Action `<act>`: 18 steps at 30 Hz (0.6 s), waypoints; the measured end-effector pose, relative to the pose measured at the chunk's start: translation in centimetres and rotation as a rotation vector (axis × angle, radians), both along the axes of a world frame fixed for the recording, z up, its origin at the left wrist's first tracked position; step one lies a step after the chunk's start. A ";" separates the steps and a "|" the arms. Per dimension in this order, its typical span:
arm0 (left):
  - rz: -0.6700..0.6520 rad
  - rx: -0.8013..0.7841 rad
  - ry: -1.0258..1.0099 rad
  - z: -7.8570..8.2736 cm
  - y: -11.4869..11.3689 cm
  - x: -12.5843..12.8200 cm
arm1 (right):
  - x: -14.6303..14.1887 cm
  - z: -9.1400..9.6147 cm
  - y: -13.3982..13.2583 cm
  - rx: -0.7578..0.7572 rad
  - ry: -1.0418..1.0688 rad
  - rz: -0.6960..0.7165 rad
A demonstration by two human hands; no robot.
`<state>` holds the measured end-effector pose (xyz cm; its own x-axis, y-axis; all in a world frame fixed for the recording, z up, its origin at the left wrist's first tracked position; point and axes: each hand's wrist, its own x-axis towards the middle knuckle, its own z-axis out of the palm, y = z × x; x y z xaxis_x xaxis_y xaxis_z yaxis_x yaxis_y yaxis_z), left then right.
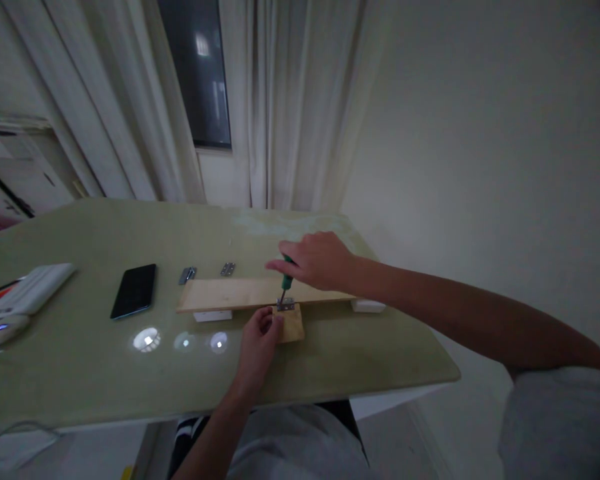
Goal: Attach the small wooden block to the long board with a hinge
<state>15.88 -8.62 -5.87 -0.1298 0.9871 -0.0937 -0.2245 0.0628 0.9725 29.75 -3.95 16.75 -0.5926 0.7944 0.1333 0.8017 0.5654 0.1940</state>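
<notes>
My right hand (317, 261) is closed round a green-handled screwdriver (285, 275), held upright with its tip on a small metal hinge (285, 305). The hinge bridges a long wooden plank (230, 293) and a small wooden block (292, 325) in front of it. My left hand (258, 345) is closed in a pinch on the left edge of the small block. The plank rests on two white supports (213, 315), one near each end.
Two spare hinges (187, 274) lie behind the plank on the green table (80, 360). A black phone (135, 291) lies to the left, with a white keyboard (33, 289) and a mouse (3, 328) at the far left. Curtains and a window stand behind.
</notes>
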 end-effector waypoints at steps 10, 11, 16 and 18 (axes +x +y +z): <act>-0.020 0.041 0.083 0.1 0.0 -0.3 | 0.6 -0.2 -1.0 -0.104 0.005 0.429; -0.015 0.031 0.067 0.0 0.0 -0.3 | 0.6 -0.2 -0.6 -0.078 0.014 0.316; -0.013 0.006 0.047 0.3 0.0 -0.2 | 0.2 -0.4 0.1 -0.025 0.013 0.179; -0.010 0.029 0.082 0.8 -0.2 -0.2 | 0.0 -0.6 -0.7 -0.048 -0.021 0.448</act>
<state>15.66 -8.83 -5.09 -0.1264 0.9905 -0.0550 -0.1440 0.0365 0.9889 29.72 -4.61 16.11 -0.8816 0.4641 0.0863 0.4720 0.8645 0.1727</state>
